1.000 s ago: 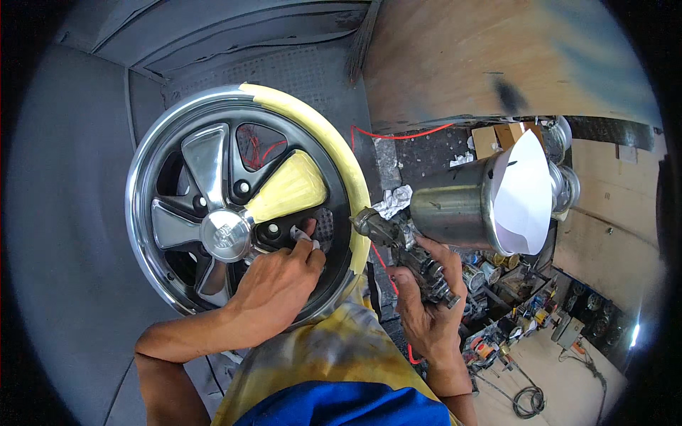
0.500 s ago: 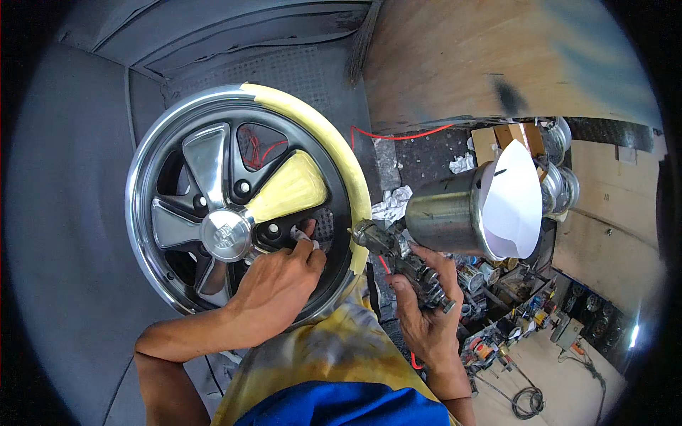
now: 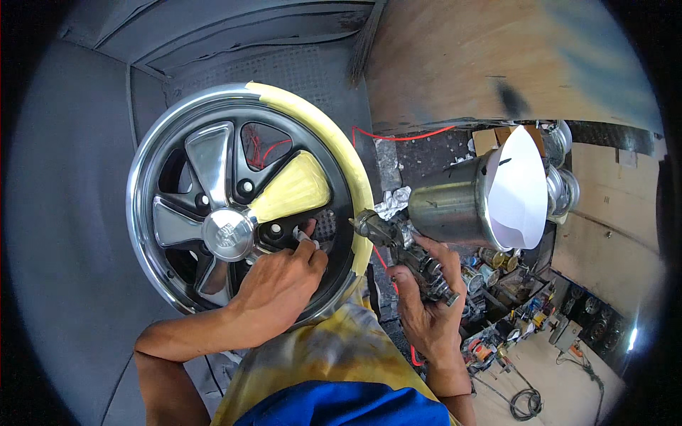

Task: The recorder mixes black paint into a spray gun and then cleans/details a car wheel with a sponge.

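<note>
A car wheel (image 3: 229,234) with polished spokes and black recesses is in front of me. Yellow masking tape (image 3: 298,188) covers one spoke, and more runs along the right part of the rim. My left hand (image 3: 277,287) pinches a small white wad (image 3: 298,234) against the black area below the taped spoke; whether it is cloth or paper I cannot tell. To the right, my right hand (image 3: 433,305) is wrapped round a spray gun (image 3: 394,241), its nozzle close to the taped rim. The gun's metal cup (image 3: 451,206) has white paper (image 3: 518,195) at its mouth.
A red hose (image 3: 398,136) crosses the floor beyond the wheel. Crumpled paper (image 3: 393,204) lies behind the gun. Metal wheels (image 3: 561,188) and a cardboard box (image 3: 485,140) stand at the right, above a cluttered area of cans and tools (image 3: 490,341). A grey panel wall (image 3: 78,213) rises at left.
The gun and its cup have shifted very slightly right in the picture, with the cup tilting a little. My left hand keeps its grip on the white wad at nearly the same spot.
</note>
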